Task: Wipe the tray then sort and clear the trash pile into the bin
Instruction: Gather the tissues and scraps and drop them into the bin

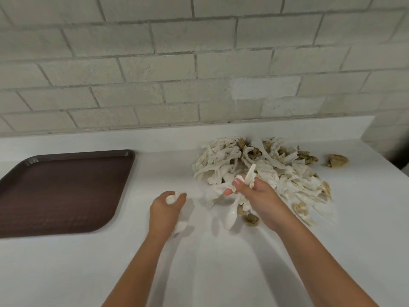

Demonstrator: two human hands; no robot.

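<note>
A white tabletop [66, 273] runs back to a wall [155, 63] of pale painted bricks with grey mortar lines, where one brick [265, 87] right of centre shows a lighter, smoother patch.

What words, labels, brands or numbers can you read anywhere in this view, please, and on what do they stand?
No text here can be read.
Brown tray: a small embossed mark near its far left corner, too blurred to read.
Trash pile, plastic spoon, brick wall: no lettering visible.
</note>
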